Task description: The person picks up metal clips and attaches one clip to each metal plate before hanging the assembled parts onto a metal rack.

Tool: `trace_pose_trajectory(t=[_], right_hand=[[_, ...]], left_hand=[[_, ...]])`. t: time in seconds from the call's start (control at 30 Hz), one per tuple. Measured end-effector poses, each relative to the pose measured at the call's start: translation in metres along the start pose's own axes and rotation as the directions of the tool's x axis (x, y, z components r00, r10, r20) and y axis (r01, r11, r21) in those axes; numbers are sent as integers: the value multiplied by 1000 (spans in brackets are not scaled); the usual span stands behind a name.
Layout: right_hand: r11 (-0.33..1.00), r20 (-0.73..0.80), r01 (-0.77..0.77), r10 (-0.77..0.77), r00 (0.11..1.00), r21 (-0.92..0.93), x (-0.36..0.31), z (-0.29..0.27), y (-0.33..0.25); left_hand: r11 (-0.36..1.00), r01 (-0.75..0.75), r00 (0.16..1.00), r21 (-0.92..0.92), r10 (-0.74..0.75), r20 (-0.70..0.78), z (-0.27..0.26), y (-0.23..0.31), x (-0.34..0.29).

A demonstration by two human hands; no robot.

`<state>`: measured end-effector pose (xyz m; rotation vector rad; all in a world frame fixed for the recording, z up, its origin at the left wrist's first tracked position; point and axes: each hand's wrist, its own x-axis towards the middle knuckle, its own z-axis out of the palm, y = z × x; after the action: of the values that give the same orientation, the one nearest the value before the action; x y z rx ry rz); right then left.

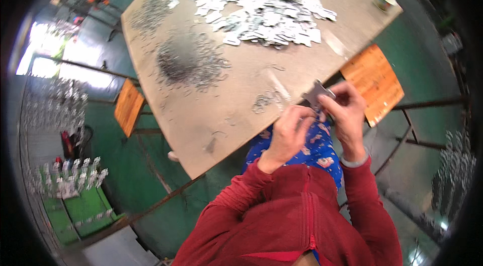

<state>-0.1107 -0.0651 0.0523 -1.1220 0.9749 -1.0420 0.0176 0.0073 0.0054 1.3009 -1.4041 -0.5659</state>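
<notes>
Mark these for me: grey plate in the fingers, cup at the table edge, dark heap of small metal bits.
Grey plate [314, 93]: head view, on its flat face.
Cup [382, 2]: head view, on its outer side.
Dark heap [177, 62]: head view, near its middle.

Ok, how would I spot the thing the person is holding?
Find the brown table, then the right hand at its near edge. Pinched in that hand, with the left hand close by, is a gray plate. Unlike the heap of bright pieces, it looks darker and is held.
</notes>
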Motion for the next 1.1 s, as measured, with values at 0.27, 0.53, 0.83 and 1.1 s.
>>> trace_pose_trajectory(t=[0.27,0.53,0.83,1.1], right_hand=[[956,106,291,-294,950,47,-24,10,-5],[989,73,133,-128,989,-64,-27,5,-5],[999,71,9,-11,997,36,-22,-6,13],[999,59,-5,2,998,48,-30,-10,23]], left_hand=[[954,88,972,287,-19,-235,-65,-35,-11],[551,419,906,722,-207,-368,-161,-145,-7],[907,403,907,-122,-414,-77,-94,-53,19],[703,429,903,-567,-343,258,-44,32,26]])
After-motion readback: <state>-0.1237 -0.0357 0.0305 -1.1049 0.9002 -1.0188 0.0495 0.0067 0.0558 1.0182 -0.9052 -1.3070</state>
